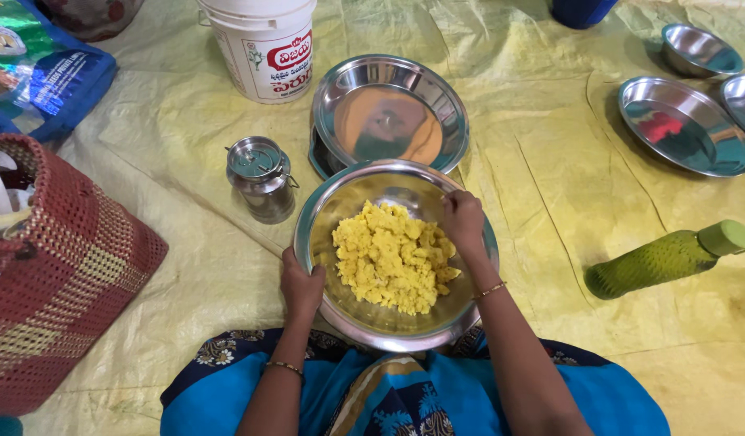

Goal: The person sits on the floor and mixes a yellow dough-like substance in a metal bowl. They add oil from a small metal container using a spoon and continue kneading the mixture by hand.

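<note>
The yellow sheet [550, 210] covers the whole floor, and its edges are cut off on every side. The woven red bag [54, 274] at the left is cut by the frame, and what is inside it is hard to make out. The blue printed sack [58, 81] in the top left corner and the white plastic bucket [263, 44] are also only partly visible; the bucket has its top out of view, so its content cannot be seen.

The large steel bowl [364, 315] stands on the sheet just in front of the person's knees and holds a heap of crumbly yellow food [393, 258]. Behind it, touching its rim, a steel plate [389, 109] lies as a lid on another vessel, which is almost hidden. Three empty steel dishes [683, 125] lie at the top right, well apart. A green bottle [667, 258] lies on its side at the right. A small closed steel can [261, 178] stands just left of the bowl.

The left hand [301, 284] holds the near left rim of the bowl, fingers curled over it. The right hand [463, 222] rests inside the bowl on the food, fingers bent together; the tips are hidden
</note>
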